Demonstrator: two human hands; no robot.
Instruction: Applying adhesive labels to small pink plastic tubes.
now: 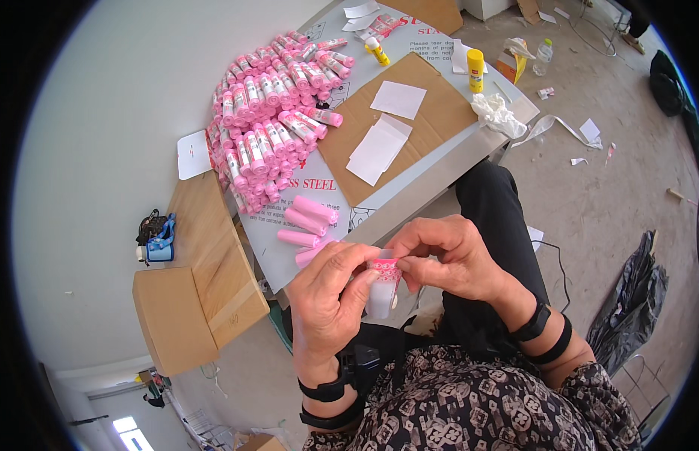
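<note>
Between my hands is a small white piece with a pink patterned band (pixel 381 279), held upright just off the table's near edge. My left hand (pixel 328 301) pinches it from the left with thumb and forefinger. At its upper right edge, the fingertips of my right hand (pixel 448 257) are pressed together on it. Just beyond my left hand lie several plain pink rolls (pixel 310 216) without labels. A large heap of labelled pink rolls (pixel 270 113) covers the table's left side.
White paper slips (pixel 379 149) lie on a cardboard sheet (pixel 342 161) on the table. Yellow glue sticks, one large (pixel 475 71) and one small (pixel 376 51), stand beyond. Crumpled white cloth (pixel 501 114) sits at the right corner. A cardboard box (pixel 173 319) is at left.
</note>
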